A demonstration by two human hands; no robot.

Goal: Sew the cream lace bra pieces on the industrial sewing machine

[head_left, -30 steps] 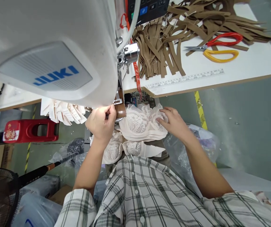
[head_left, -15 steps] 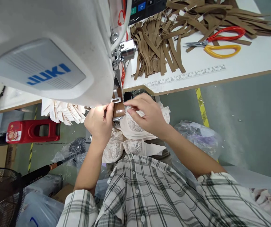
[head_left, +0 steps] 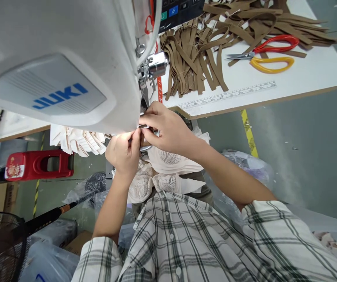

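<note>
My two hands meet at the middle of the frame, just below the nose of the white sewing machine (head_left: 121, 51). On my left hand (head_left: 121, 154), thumb and forefinger are brought together beside a small metal piece (head_left: 143, 126); the tips hide what may be between them, so I cannot tell what they grasp. My right hand (head_left: 170, 127) comes in from the other side with fingers bent and thumb close to that same piece, and I cannot tell whether it is gripped or only touched.

Pale lace garments (head_left: 140, 186) lie below my hands at the centre of the frame, over my lap; my right hand and wrist cover part of the upper ones. The machine's bulk fills the upper left and blocks my view of whatever is behind it. A silver fitting (head_left: 158, 64) juts out above my right hand, with a red ribbon (head_left: 160, 92) hanging under it.

At upper right, the worktop (head_left: 318, 74) bears a heap of brown strips (head_left: 186, 58), scissors (head_left: 253, 56) with one red and one yellow handle, and a ruler scale (head_left: 229, 95) near its edge. Pale strips (head_left: 78, 141) hang left of my left hand. Further left is a red stool (head_left: 31, 166), with a fan (head_left: 0, 239) at lower left.
</note>
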